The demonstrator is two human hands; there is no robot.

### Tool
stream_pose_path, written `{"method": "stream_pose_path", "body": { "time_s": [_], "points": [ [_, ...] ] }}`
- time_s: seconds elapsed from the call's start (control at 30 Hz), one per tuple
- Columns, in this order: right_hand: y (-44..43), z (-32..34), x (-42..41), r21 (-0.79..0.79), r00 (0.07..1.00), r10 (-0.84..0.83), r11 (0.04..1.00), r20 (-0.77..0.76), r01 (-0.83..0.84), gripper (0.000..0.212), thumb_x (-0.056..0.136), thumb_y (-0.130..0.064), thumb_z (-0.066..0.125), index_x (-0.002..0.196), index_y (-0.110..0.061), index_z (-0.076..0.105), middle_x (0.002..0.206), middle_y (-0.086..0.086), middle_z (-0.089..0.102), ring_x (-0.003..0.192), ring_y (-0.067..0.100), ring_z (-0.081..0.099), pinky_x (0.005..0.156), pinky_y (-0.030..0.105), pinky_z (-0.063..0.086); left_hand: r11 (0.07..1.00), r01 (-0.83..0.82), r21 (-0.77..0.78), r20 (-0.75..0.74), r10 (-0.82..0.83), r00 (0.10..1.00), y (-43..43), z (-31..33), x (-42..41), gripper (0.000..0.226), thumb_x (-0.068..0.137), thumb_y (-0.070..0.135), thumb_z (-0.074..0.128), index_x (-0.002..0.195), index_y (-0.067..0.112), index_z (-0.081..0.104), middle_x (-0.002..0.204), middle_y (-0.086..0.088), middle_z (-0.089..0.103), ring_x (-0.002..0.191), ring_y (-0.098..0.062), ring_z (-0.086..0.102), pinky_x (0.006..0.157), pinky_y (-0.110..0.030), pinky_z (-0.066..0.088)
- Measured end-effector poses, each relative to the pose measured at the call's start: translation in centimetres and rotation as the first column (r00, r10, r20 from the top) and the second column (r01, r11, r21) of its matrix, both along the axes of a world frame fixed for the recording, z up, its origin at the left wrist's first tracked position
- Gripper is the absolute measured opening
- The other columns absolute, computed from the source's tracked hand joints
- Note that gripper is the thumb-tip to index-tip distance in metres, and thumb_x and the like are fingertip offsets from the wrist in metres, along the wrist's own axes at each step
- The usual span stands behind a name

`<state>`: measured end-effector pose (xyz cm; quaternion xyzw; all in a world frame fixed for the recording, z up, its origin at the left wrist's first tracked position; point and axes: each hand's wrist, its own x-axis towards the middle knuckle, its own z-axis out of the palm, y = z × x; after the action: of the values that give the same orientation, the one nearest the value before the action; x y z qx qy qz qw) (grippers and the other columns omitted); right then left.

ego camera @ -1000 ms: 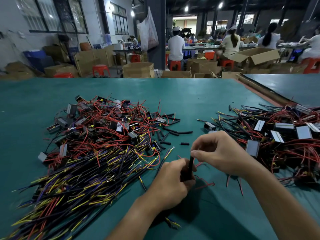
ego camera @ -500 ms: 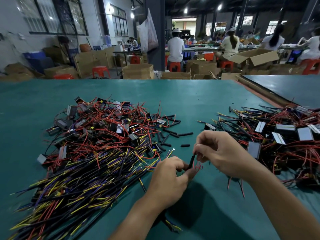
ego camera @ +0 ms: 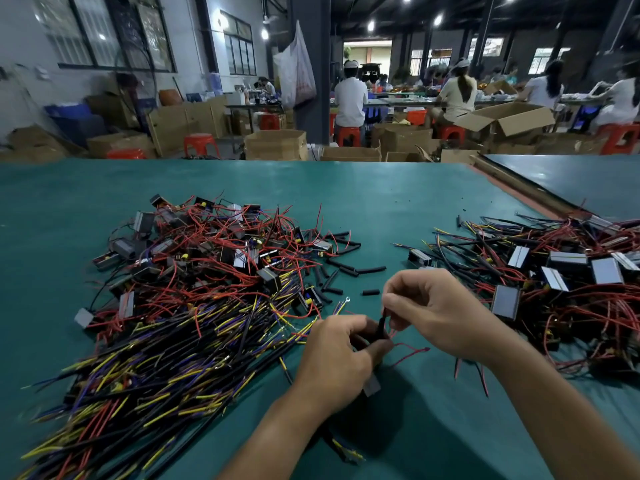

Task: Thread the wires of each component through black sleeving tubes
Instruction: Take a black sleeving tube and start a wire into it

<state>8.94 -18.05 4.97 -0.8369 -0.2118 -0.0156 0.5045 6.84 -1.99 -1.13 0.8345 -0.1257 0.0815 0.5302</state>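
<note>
We clamp the black sleeving tube [ego camera: 382, 326] in our left grip [ego camera: 341, 355]; right grip [ego camera: 436, 313] seemingly pinches red wires [ego camera: 410, 353], to feed through next.

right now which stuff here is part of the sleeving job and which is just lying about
In the job: left hand, gripping a component; right hand, pinching the black sleeving tube; red wires; spare tubes; left component pile; right component pile.
Lying about: cardboard boxes; red stools; hanging plastic bag.

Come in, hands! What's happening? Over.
Left grip, right grip both pinching short black sleeving tube. Thin red wires trail out beside it. Nothing blocking.
</note>
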Motion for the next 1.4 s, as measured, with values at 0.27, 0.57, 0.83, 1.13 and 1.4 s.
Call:
{"method": "stream_pose_path", "body": {
  "time_s": [0.27, 0.57, 0.83, 1.13, 1.4],
  "points": [
    [-0.1, -0.2, -0.1, 0.069, 0.988, 0.039, 0.997, -0.152, -0.029, 0.019, 0.093, 0.011, 0.051, 0.083, 0.000, 0.063, 0.070, 0.005, 0.067, 0.063, 0.016, 0.063, 0.062, 0.027, 0.055, 0.994, -0.062, 0.094, 0.046, 0.058, 0.997, 0.0, -0.1, -0.5, 0.012, 0.078, 0.022, 0.074, 0.073, 0.014, 0.068, 0.063, -0.001, 0.067, 0.062, -0.018, 0.061, 0.060, -0.031, 0.049],
    [2.1, -2.3, 5.6, -0.118, 0.932, -0.339, 0.938, -0.126, 0.325, 0.018, 0.090, 0.004, 0.053, 0.088, -0.008, 0.065, 0.078, 0.011, 0.064, 0.059, 0.020, 0.059, 0.056, 0.033, 0.058, 0.999, -0.025, 0.040, -0.005, 0.025, 1.000, 0.4, -0.3, -0.9, 0.005, 0.067, 0.033, 0.058, 0.071, 0.030, 0.058, 0.054, 0.005, 0.063, 0.049, -0.007, 0.059, 0.051, -0.024, 0.049],
    [4.2, -1.8, 11.7, -0.766, 0.949, -0.284, 0.577, 0.137, 0.283, 0.045, 0.080, -0.003, 0.051, 0.124, -0.005, 0.061, 0.122, 0.017, 0.063, 0.111, 0.034, 0.059, 0.091, 0.041, 0.053, 0.961, 0.149, 0.235, 0.019, -0.158, 0.987, 0.9, -0.3, -1.0, 0.042, 0.056, 0.046, 0.063, 0.098, 0.042, 0.055, 0.072, 0.011, 0.059, 0.059, -0.006, 0.050, 0.057, -0.022, 0.045],
    [4.4, -4.1, 12.4, -0.803, 0.902, -0.267, 0.419, 0.338, 0.425, 0.016, 0.086, -0.009, 0.052, 0.100, -0.004, 0.061, 0.101, 0.021, 0.066, 0.093, 0.040, 0.063, 0.066, 0.035, 0.043, 0.974, 0.086, 0.212, 0.074, -0.104, 0.992, 1.0, -0.7, -0.7, 0.021, 0.072, 0.040, 0.062, 0.079, 0.021, 0.056, 0.058, 0.005, 0.055, 0.054, -0.008, 0.054, 0.056, -0.027, 0.048],
    [2.9, -0.3, 5.8, 0.259, 0.918, -0.390, 0.881, -0.074, 0.395, 0.014, 0.094, -0.002, 0.055, 0.092, -0.007, 0.069, 0.068, 0.003, 0.061, 0.055, 0.009, 0.060, 0.054, 0.024, 0.055, 0.985, -0.165, 0.059, -0.004, 0.165, 0.986, 1.8, -0.4, 0.1, 0.008, 0.074, 0.025, 0.061, 0.078, 0.032, 0.061, 0.066, 0.020, 0.063, 0.058, -0.003, 0.057, 0.057, -0.024, 0.048]
  ]
}}
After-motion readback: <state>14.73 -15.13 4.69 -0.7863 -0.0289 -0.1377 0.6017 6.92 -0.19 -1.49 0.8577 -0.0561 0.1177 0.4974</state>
